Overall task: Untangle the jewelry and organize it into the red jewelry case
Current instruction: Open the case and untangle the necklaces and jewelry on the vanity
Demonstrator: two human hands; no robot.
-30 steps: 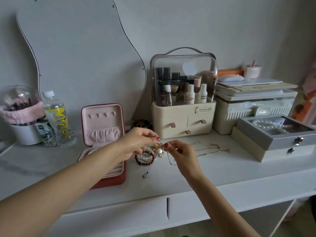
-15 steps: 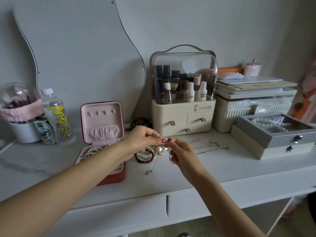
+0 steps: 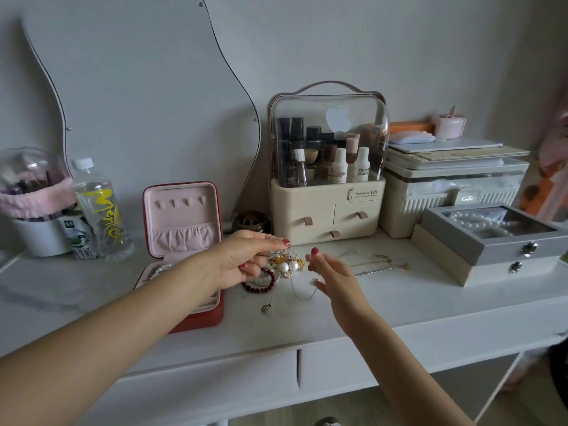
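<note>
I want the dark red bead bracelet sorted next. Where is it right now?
In the head view the red bead bracelet lies on the white desk, just right of the open red jewelry case, below the left hand.

"Serious Life" was printed on the cream cosmetics organizer [image 3: 329, 207]. "poom poom" was read on a white bottle [image 3: 362, 165] inside it. "KaSi" was marked on the ribbed storage box [image 3: 430, 207].

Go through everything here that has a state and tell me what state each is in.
red jewelry case: lid open, pearls inside
tangled jewelry: piled on the desk
left hand: pinching a strand of the tangle
right hand: fingers loosely curled by a thin chain
cosmetics organizer: drawers closed
water bottle: capped, upright
</note>
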